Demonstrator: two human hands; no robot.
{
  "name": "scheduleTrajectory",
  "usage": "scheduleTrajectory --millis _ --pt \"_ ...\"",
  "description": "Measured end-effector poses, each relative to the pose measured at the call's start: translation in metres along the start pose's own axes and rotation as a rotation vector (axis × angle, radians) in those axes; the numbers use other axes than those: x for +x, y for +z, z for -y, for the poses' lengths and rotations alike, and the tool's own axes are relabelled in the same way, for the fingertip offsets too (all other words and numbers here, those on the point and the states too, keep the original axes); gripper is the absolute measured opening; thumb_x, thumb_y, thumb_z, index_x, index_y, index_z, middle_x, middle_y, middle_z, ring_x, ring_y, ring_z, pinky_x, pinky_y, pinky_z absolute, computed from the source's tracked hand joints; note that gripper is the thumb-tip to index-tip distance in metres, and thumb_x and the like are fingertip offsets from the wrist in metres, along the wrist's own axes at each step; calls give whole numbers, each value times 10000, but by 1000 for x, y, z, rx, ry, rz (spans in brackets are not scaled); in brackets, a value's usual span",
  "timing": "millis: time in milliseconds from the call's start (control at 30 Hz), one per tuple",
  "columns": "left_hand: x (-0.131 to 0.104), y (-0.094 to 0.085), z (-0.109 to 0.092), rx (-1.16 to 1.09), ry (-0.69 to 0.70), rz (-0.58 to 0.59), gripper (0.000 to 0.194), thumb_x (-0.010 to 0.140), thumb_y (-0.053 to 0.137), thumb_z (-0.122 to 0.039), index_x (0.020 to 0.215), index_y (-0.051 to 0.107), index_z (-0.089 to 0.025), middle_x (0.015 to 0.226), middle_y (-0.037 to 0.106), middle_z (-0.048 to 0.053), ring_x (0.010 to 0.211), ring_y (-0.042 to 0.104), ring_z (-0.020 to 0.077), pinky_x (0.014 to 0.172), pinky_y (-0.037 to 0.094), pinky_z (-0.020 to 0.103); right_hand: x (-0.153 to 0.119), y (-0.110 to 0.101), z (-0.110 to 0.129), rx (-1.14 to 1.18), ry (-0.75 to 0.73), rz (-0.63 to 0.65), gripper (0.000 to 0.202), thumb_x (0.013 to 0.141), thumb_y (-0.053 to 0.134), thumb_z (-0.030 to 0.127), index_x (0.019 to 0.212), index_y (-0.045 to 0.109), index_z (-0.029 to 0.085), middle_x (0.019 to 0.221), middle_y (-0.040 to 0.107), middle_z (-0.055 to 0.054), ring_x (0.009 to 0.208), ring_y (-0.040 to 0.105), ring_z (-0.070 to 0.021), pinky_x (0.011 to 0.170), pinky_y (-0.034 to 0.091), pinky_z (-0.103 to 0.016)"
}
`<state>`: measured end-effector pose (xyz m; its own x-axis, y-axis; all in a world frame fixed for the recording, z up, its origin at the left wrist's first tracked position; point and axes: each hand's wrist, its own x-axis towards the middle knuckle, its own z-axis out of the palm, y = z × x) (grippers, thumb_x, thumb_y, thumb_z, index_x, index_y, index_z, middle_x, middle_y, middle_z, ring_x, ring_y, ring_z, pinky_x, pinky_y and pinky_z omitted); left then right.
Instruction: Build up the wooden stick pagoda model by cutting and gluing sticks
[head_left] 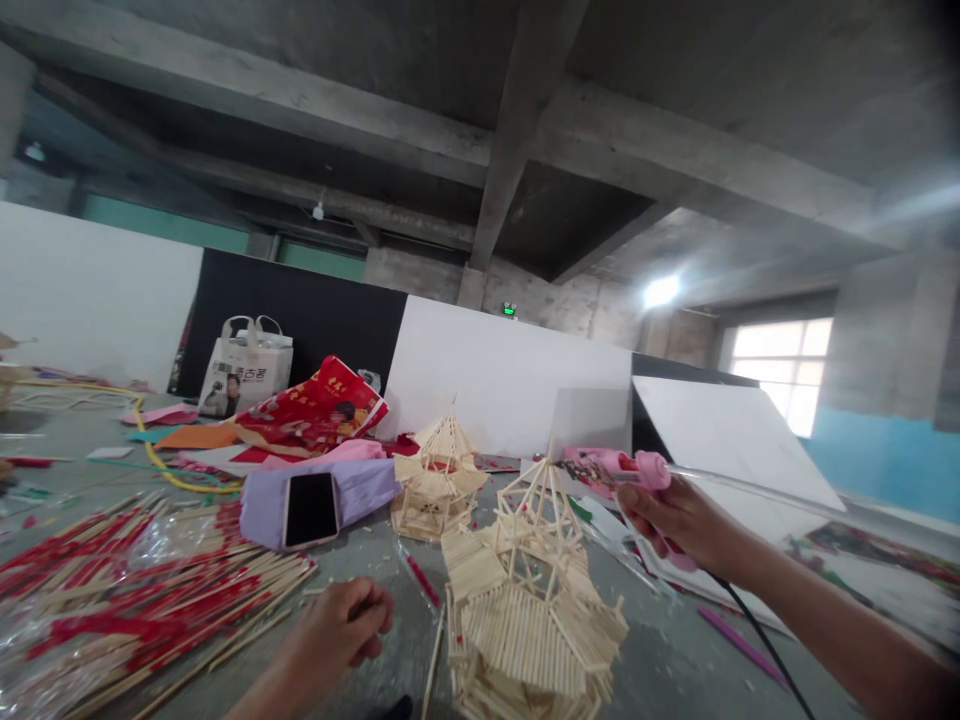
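Note:
My right hand (686, 525) grips a pink hot glue gun (637, 470), and a long clear glue stick (750, 485) runs out of its back end. The gun's front end is close to the open peak of a pagoda model (525, 620) built from pale wooden sticks. Left of that model, my left hand (356, 618) is closed above the table, its fingers curled; anything between them is too small or hidden. A second, smaller stick pagoda (439, 480) stands behind, with a finished-looking pointed roof.
Bundles of sticks in red-marked wrapping (172, 600) cover the left side. A phone (310, 510) lies on purple paper (262, 500). Behind are a red bag (322, 410) and a white carrier bag (247, 370). A purple stick (739, 645) and the gun's black cord (765, 640) are at right.

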<state>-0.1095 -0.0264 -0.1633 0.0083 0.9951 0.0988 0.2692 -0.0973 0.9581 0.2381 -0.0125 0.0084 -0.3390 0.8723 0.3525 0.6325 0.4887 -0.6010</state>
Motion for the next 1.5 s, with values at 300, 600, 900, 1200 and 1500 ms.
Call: scheduleTrajectory --millis 300,600,900,1200,1500 --pt "1 1 -1 15 1 1 197 630 447 -325 650 522 -145 609 554 -6 481 511 97 431 311 193 5 -1 -4 -10 -4 -7 447 777 438 604 622 445 184 499 446 48 367 430 -57 341 351 -184" --pt "3 0 4 14 -5 -5 200 630 454 -329 660 534 -147 607 560 -7 477 511 99 427 314 192 3 -3 1 -24 9 -43 431 757 470 601 622 455 192 469 452 49 356 440 -69 335 353 -192" --pt "1 1 -1 -14 -14 2 200 616 469 -343 640 531 -155 587 548 -14 474 498 98 425 309 192 4 3 8 -13 32 -18 446 767 450 603 596 424 192 456 425 59 345 418 -57 331 335 -181" --pt "0 0 -1 32 1 -14 221 634 465 -358 643 544 -152 603 569 -2 493 520 105 433 323 195 4 -1 8 -20 8 -32 430 767 467 589 595 429 196 477 430 53 364 418 -60 342 352 -192" --pt "-2 1 -9 8 -27 -1 212 585 453 -354 617 518 -155 574 540 -17 475 507 102 429 313 197 8 2 11 -47 -16 -21 432 786 454 579 600 448 189 435 436 58 340 407 -47 334 327 -178"
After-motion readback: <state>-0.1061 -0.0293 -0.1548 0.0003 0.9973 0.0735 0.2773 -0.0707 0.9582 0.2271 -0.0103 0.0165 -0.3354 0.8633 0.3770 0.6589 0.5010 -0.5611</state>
